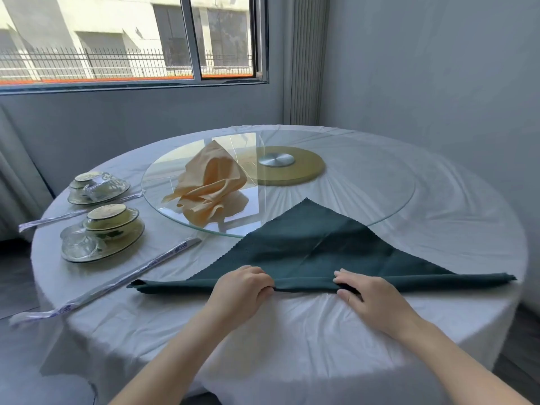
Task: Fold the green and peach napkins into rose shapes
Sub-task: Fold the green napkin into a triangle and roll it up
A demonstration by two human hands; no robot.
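Note:
The dark green napkin (318, 244) lies as a triangle on the white tablecloth, its tip resting on the glass turntable. Its near long edge is rolled into a narrow band. My left hand (242, 287) grips that rolled band left of centre, fingers curled over it. My right hand (368, 293) grips the same band right of centre. The peach napkin (210, 185) sits crumpled in a loose heap on the left part of the turntable, untouched.
A glass turntable (380, 185) with a yellow disc and metal hub (276, 159) fills the table middle. Two wrapped sets of bowls and plates (105, 232) stand at the left, with wrapped chopsticks (117, 276) beside them. A window and grey walls lie behind.

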